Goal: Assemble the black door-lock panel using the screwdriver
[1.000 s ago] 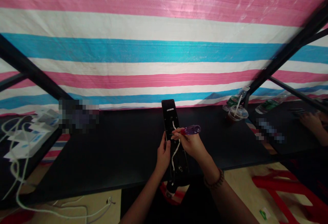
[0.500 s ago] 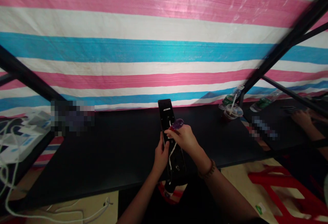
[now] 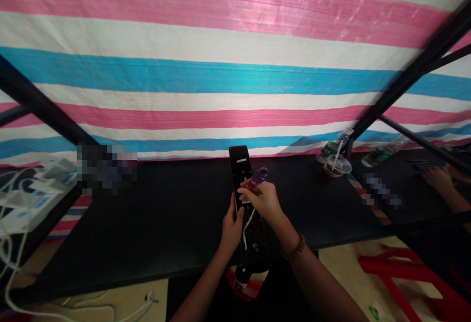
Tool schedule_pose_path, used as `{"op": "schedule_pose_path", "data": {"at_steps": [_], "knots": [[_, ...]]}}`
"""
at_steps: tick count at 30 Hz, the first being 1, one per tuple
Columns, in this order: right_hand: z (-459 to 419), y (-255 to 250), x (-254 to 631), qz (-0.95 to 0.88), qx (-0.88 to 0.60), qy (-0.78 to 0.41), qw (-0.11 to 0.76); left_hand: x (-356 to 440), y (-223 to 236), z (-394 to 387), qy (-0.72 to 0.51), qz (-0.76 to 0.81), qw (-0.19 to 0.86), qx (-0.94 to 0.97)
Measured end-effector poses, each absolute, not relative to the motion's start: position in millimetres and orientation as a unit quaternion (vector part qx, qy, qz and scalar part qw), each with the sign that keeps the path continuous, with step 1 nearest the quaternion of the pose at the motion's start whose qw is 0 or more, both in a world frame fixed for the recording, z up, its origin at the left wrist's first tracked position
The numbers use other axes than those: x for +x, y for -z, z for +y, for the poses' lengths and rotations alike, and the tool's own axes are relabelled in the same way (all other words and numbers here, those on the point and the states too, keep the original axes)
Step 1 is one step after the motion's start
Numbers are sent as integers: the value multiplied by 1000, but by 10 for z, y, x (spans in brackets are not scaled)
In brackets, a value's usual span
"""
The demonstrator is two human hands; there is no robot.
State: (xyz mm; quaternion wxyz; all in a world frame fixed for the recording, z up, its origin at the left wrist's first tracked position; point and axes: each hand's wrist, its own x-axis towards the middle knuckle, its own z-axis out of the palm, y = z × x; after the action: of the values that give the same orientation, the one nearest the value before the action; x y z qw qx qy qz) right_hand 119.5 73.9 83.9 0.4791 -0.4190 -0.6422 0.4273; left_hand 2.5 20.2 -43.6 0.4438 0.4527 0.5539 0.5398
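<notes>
A long black flat device (image 3: 239,156) with a small white label and screw holes stands tilted at the front of the black table. My left hand (image 3: 231,228) is closed around its left edge, thumb on the face. In my right hand (image 3: 266,201) is a screwdriver with a purple and red handle (image 3: 259,176), pinched between thumb and fingers. Its tip is hidden behind my fingers, close to the device's face. A white cable (image 3: 246,228) runs down the device below my right hand.
The black table (image 3: 165,214) meets a striped plastic sheet (image 3: 206,76) at the back. A plastic cup with a straw (image 3: 336,166) and a bottle (image 3: 327,150) stand right. White boxes (image 3: 33,209) and cables lie left. Another person's hand (image 3: 437,177) is far right, above a red stool (image 3: 401,273).
The view has shifted slightly. Both hands keep their hold, and the screwdriver handle leans a little more upright over the device.
</notes>
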Motion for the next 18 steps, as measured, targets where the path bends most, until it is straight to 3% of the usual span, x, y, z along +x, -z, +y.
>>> {"op": "schedule_pose_path", "data": {"at_steps": [13,18], "knots": [[654,-793,1135,-616,-413,-459,489,27,417,160,-552,542,439,457],[607,-816,1164,-654,-395,-414,495,35,407,139,-555,537,449,450]]}}
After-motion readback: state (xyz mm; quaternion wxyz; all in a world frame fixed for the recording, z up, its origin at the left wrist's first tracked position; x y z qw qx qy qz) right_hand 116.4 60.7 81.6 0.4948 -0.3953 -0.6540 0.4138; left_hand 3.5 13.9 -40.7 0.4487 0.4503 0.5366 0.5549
